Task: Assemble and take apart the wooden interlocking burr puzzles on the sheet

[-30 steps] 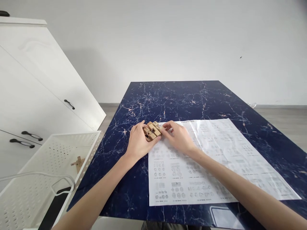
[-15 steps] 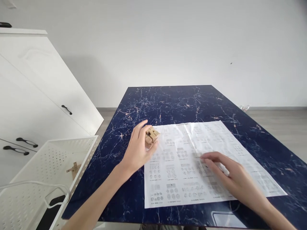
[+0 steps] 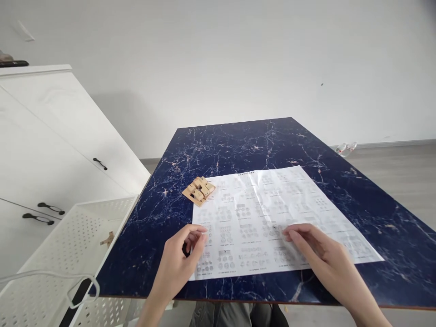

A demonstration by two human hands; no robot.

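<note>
A small wooden block puzzle (image 3: 200, 189) lies at the far left corner of a printed paper sheet (image 3: 238, 231), partly over its edge. Its pale blocks sit on a thin wooden base with a gap in the middle. My left hand (image 3: 180, 254) rests nearer me at the sheet's left edge, apart from the puzzle. Its fingers curl loosely with a gap to the thumb, and no held thing shows. Over the sheet's right part is my right hand (image 3: 320, 250), fingers bent, thumb a little apart, nothing visible in it. The sheet carries rows of small printed drawings.
The dark blue marbled table (image 3: 231, 145) stretches away towards the wall. At its left is a white perforated basket (image 3: 78, 218) with a wooden piece (image 3: 108, 239) and a white cable (image 3: 51, 274). A white cabinet (image 3: 61, 136) stands behind it.
My left hand has let go of the wooden puzzle and drawn back towards me. The puzzle now lies uncovered. My right hand stays over the sheet. The view has shifted slightly.
</note>
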